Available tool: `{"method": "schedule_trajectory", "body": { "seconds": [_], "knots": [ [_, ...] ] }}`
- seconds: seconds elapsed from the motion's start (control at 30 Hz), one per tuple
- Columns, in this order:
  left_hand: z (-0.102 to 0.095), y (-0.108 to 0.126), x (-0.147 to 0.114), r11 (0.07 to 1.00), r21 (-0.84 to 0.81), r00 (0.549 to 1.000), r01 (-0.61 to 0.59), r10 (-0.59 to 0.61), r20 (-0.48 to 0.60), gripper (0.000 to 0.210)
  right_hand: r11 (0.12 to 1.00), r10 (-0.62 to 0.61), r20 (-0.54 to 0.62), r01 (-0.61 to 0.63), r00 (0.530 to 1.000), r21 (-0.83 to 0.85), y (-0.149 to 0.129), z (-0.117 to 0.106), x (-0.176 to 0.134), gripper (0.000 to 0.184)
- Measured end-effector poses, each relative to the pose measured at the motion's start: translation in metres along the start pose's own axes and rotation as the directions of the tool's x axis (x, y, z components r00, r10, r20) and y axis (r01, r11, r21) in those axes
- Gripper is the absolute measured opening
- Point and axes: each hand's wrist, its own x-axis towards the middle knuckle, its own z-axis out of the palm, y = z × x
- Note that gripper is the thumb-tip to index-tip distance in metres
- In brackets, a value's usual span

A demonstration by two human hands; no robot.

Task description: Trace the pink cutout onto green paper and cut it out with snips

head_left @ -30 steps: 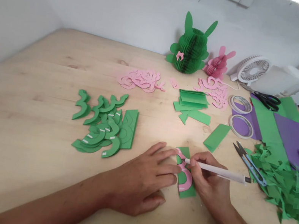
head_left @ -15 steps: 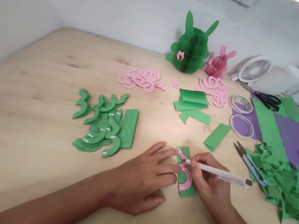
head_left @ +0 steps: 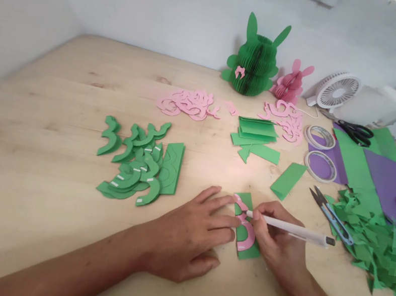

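Observation:
My right hand [head_left: 278, 244] grips a white pen [head_left: 293, 229], its tip resting at the edge of a pink curved paper template [head_left: 246, 238]. The template lies on a small green paper strip [head_left: 250, 253]. With fingers stretched out, my left hand [head_left: 198, 235] lies flat, its fingertips pressing on the template's left side and partly covering it. To the left sits a pile of cut green wavy pieces [head_left: 130, 174], some with white marks. Beside that pile is a folded green card [head_left: 171, 169] with a drawn outline.
Behind are pink cut-outs [head_left: 190, 104], folded green papers [head_left: 257, 129], a green paper rabbit [head_left: 255, 69], a smaller pink one [head_left: 289, 85] and a fan [head_left: 338, 91]. Rightward lie tape rolls [head_left: 320, 166], blue snips [head_left: 334, 220], black scissors [head_left: 357, 133] and green scraps [head_left: 368, 244].
Both hands, the pen and the template keep practically the same position. The whole view has shifted very slightly.

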Motion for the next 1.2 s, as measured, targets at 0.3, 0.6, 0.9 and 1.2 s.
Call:
{"method": "schedule_trajectory", "body": {
  "seconds": [0.3, 0.6, 0.9, 1.2],
  "knots": [
    [0.0002, -0.0015, -0.0004, 1.0, -0.003, 1.0, -0.004, 0.004, 0.019, 0.029, 0.999, -0.032, -0.005, 0.032, 0.999, -0.038, 0.0, 0.0005, 0.0001, 0.013],
    [-0.0001, -0.0013, -0.0003, 1.0, -0.004, 1.0, -0.016, 0.016, 0.003, 0.028, 0.998, -0.035, -0.003, 0.034, 0.999, -0.054, -0.0005, 0.0002, -0.0008, 0.014],
    [-0.0002, -0.002, 0.0, 1.0, 0.001, 1.0, -0.021, 0.021, 0.008, 0.026, 0.996, -0.063, 0.004, 0.063, 0.998, -0.057, -0.0013, 0.0002, -0.001, 0.014],
    [-0.0013, -0.001, 0.0005, 1.0, 0.013, 0.999, -0.014, 0.014, 0.041, 0.028, 0.999, -0.054, 0.021, 0.054, 0.998, -0.004, -0.0038, 0.0013, -0.0014, 0.014]
  ]
}}
